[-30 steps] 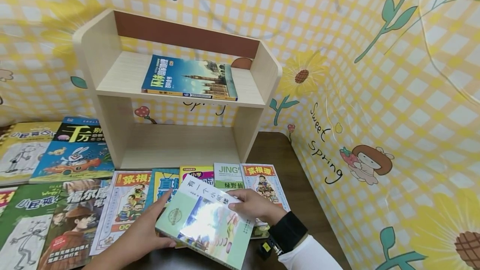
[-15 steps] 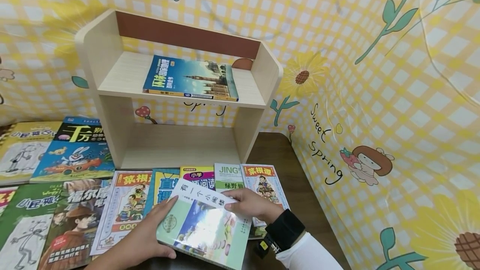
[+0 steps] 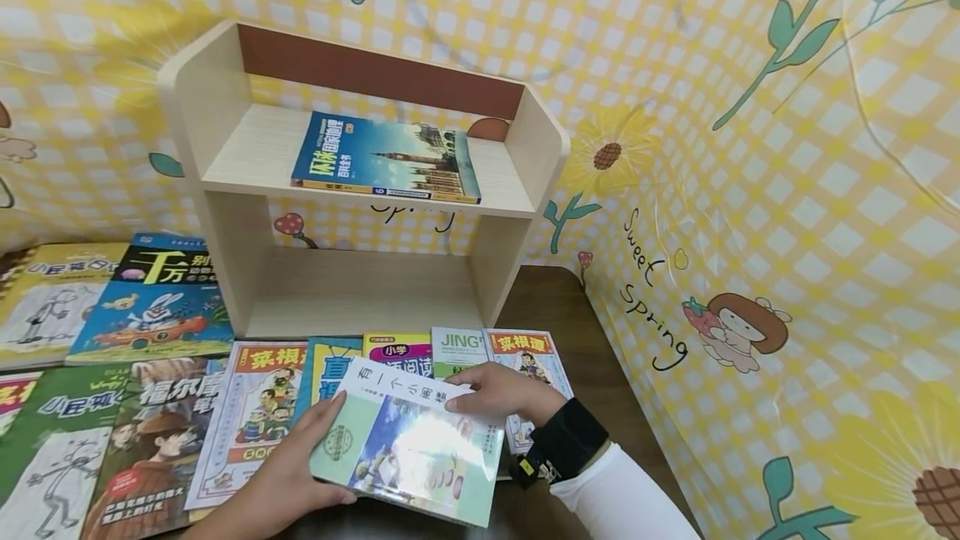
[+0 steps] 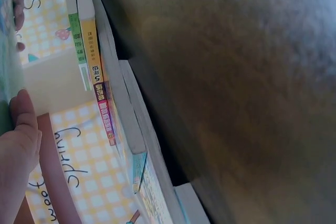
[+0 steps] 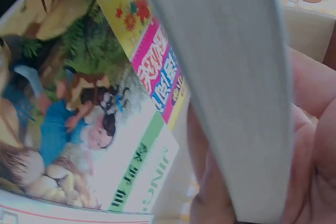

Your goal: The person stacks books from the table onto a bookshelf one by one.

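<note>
A light green paperback book [image 3: 416,452] with a white title band is held in both hands above the front row of books. My left hand [image 3: 292,461] grips its left edge, thumb along the near side. At the upper right edge my right hand [image 3: 506,394] pinches it, thumb on the cover. In the right wrist view the book's thick page edge [image 5: 236,87] passes between thumb and fingers. The left wrist view shows the left hand [image 4: 21,140] against the book's edge at the far left. Behind it lies the spine of a yellow and pink book [image 4: 100,82].
A two-tier wooden bookshelf [image 3: 356,294] stands behind the hands, with a blue geography book [image 3: 390,157] flat on its upper tier. Several books, including a brown detective book [image 3: 153,448] and a blue rabbit book [image 3: 153,302], cover the left. Dark table [image 3: 577,340] shows at right.
The held book has tilted, its right end rising slightly and its near edge turning more level. Both hands keep their hold and shift a little with it.
</note>
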`<state>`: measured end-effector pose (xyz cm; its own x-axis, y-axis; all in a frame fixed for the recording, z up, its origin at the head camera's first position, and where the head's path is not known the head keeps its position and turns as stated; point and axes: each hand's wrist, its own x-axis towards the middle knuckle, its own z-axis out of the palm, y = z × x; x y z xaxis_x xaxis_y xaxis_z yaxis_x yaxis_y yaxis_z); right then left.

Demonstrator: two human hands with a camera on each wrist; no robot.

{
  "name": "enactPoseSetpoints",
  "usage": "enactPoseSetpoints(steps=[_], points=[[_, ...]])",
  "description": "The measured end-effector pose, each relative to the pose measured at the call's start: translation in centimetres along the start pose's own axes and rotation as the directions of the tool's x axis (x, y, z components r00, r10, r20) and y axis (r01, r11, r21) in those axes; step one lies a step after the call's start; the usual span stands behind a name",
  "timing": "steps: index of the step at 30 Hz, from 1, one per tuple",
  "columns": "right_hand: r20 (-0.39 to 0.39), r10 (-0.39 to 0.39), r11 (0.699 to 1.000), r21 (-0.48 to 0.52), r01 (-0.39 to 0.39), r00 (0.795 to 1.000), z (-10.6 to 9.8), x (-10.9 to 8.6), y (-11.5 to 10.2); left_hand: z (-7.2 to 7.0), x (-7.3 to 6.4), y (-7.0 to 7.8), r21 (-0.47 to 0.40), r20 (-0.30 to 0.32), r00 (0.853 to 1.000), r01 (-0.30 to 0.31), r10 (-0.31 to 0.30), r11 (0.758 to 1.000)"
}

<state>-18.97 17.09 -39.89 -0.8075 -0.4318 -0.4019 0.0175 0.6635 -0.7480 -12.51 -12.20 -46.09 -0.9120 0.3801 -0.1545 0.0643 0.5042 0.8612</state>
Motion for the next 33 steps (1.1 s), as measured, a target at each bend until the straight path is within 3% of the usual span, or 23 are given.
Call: enactPoseSetpoints(steps=[4, 9, 13, 17, 22, 27, 33], points=[[-0.071, 0.017, 1.0, -0.008, -0.018, 0.997, -0.5, 0.2, -0.1, 0.0, 0.1, 0.0, -0.024, -0.023, 1.0, 0.004, -0.004, 1.0], [-0.214, 0.067, 0.981, 0.19, -0.026, 0.975, -0.5, 0.6, 0.3, -0.4, 0.2, 0.0, -0.026, -0.049, 0.998, 0.038, -0.039, 0.999], [-0.267, 0.093, 0.902, 0.431, 0.033, 0.959, -0.1, 0.7, 0.5, -0.8, 0.2, 0.1, -0.013, -0.096, 0.992, 0.078, -0.079, 0.997], [-0.299, 0.08, 0.816, 0.567, 0.11, 0.951, 0.4, 0.7, 0.1, -1.1, 0.2, 0.3, -0.041, -0.147, 0.986, 0.076, -0.081, 0.996], [-0.298, 0.056, 0.783, 0.605, 0.143, 0.953, 1.2, 0.1, -0.6, -1.3, 0.2, 0.6, -0.051, -0.206, 0.975, 0.076, -0.085, 0.996], [-0.276, -0.022, 0.782, 0.594, 0.189, 0.961, 2.1, -0.8, -1.2, -1.9, 0.3, 0.6, -0.048, -0.257, 0.96, 0.102, -0.111, 0.994], [-0.266, -0.113, 0.784, 0.568, 0.25, 0.957, 3.4, -1.4, -1.7, -2.2, 0.5, 0.5, -0.048, -0.286, 0.954, 0.082, -0.092, 0.996]])
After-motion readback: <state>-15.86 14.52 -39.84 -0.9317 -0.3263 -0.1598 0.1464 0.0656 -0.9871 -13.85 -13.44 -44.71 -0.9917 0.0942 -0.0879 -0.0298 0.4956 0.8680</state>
